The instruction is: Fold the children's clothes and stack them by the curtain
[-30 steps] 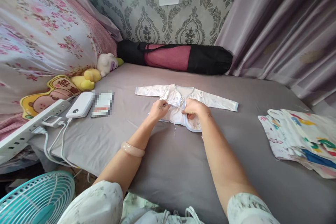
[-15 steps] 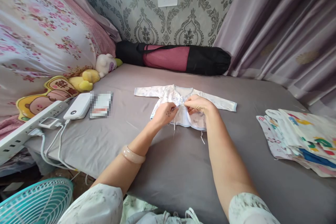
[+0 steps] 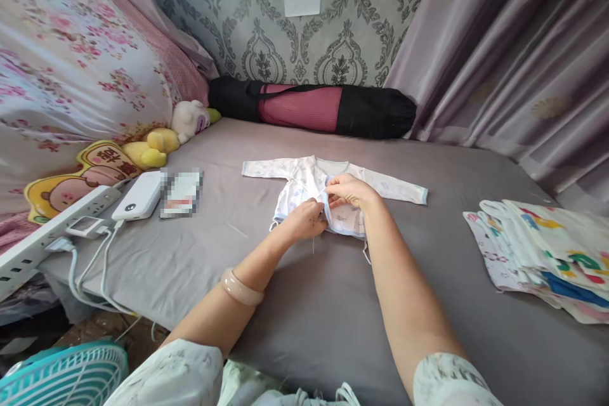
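Observation:
A small white baby shirt with blue trim lies flat on the grey bed sheet, sleeves spread to both sides. My left hand rests on the shirt's lower front, fingers curled and pinching the fabric and its tie strings. My right hand sits just beside it on the front flap, fingers closed on the blue-edged hem. A thin string hangs below the shirt's bottom edge. A pale bangle circles my left wrist.
A stack of folded printed cloths lies at the right. A power bank, a power strip with cables, plush toys and a floral pillow are at the left. A black-and-red bag lies against the wall. A teal fan stands below.
Both hands have shifted on the shirt's front: the left hand has moved right and down to the lower hem, the right hand has closed up beside it, and the flap now lies flatter.

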`<control>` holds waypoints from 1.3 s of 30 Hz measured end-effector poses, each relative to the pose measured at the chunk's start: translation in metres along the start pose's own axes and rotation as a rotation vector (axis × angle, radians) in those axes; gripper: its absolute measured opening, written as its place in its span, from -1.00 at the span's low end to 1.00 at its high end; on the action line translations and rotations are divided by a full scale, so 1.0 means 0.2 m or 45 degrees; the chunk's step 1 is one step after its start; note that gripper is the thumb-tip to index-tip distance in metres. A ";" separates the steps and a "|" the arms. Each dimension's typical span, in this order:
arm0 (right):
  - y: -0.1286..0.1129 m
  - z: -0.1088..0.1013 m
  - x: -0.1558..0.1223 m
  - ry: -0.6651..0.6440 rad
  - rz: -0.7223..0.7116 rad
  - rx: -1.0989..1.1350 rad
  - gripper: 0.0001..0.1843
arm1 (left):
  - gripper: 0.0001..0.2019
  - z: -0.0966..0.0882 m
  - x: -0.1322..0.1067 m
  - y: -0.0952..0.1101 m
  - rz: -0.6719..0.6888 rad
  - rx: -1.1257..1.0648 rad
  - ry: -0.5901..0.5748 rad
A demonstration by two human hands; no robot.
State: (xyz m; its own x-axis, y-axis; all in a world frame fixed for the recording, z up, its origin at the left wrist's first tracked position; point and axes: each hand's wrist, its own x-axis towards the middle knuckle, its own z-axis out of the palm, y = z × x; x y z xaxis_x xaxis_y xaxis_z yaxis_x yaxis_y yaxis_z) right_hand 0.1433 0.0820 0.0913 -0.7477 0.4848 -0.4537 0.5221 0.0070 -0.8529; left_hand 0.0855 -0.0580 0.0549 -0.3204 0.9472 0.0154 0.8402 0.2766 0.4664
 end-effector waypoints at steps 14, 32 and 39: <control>0.01 -0.02 0.02 0.053 -0.042 -0.240 -0.86 | -0.78 -0.32 -0.07 -0.34 -0.664 -0.302 0.456; -0.06 -0.03 0.39 0.552 -0.015 -1.023 -0.86 | -0.89 -0.24 -0.04 -0.37 -0.784 -0.435 0.056; -0.07 -0.03 0.44 0.453 0.010 -1.118 -0.86 | -0.87 -0.23 -0.03 -0.40 -0.807 -0.448 0.050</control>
State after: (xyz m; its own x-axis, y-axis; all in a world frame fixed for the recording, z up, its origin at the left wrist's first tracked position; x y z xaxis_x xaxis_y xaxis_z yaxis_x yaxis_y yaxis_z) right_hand 0.0726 0.1305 0.0656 -0.6498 0.7245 -0.2297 0.7567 0.5882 -0.2853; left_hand -0.0003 -0.0925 0.0583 -0.7202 0.6137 -0.3236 0.2996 0.6957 0.6529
